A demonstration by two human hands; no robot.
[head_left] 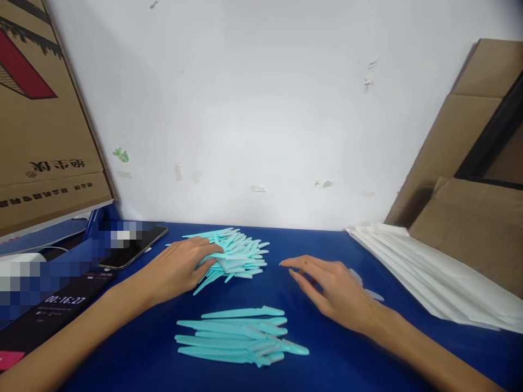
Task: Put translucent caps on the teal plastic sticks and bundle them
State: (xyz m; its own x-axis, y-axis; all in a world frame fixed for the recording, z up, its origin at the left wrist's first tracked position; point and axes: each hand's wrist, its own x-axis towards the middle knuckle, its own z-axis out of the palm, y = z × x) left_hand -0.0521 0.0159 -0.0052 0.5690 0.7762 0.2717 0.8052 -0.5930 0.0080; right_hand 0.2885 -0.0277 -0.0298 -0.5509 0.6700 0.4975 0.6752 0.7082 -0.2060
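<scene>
Blue table: and here it is (327, 359), wide and flat against the wall, everything within arm's reach.
White sheets: stacked (433, 277) off right, apparently parked clear of the handwork.
Far pile: teal sticks (241, 256), heaped loosely, probably as loose stock, right under the left fingers and across a gap from the right.
Front group: more teal sticks (237, 340), mostly side by side, narrow ends left, seemingly kept in order, nearer the body than both hands.
Left hand: curled (186, 264) over the far pile's left side, thumb and fingers slightly parted; cannot tell whether a stick is gripped.
Right hand: loosely spread (333, 283), nothing visible in its fingers.
Phone: timer showing (61, 302), presumably placed for a glance.
</scene>
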